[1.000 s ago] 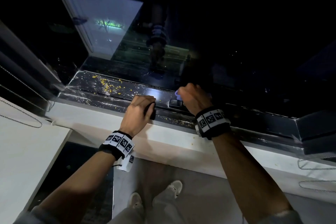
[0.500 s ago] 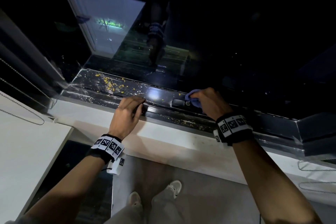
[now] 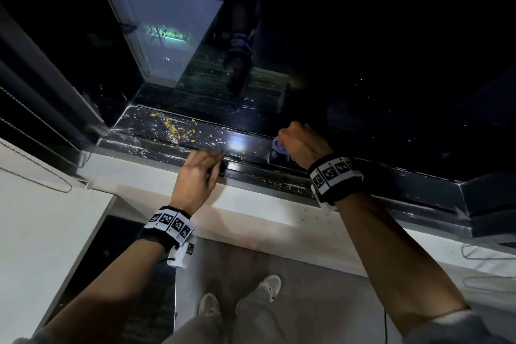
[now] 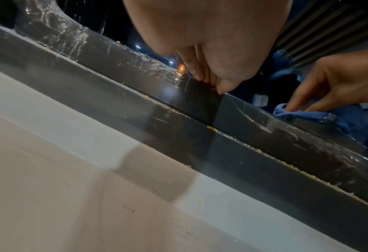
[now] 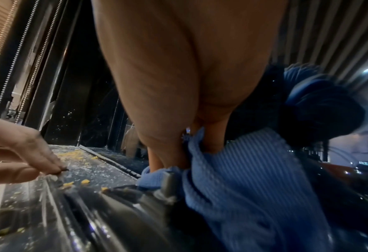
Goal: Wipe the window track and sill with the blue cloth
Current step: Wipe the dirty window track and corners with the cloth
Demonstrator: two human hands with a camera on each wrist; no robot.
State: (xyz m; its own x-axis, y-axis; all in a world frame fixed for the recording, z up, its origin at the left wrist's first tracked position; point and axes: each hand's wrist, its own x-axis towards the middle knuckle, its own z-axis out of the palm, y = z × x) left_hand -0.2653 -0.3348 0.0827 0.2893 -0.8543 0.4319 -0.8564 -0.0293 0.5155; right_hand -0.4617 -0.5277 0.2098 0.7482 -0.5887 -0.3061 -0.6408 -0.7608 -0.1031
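The dark window track runs left to right under the glass, strewn with yellow crumbs and white dust. Below it lies the white sill. My right hand grips the bunched blue cloth and holds it down on the track by the glass; its fingers curl into the cloth. My left hand holds nothing, its fingertips resting on the track's front rail. From the left wrist, the right hand and cloth show to the right.
A small dark fitting sits in the track just below the cloth. A white tabletop stands at the left. Bead chains hang at left and right. More crumbs lie in the front groove. My feet are on the floor below.
My right hand carried the cloth rightward along the track, then back left and closer to the glass. My left hand's fingers uncurled from the rail and now rest on it.
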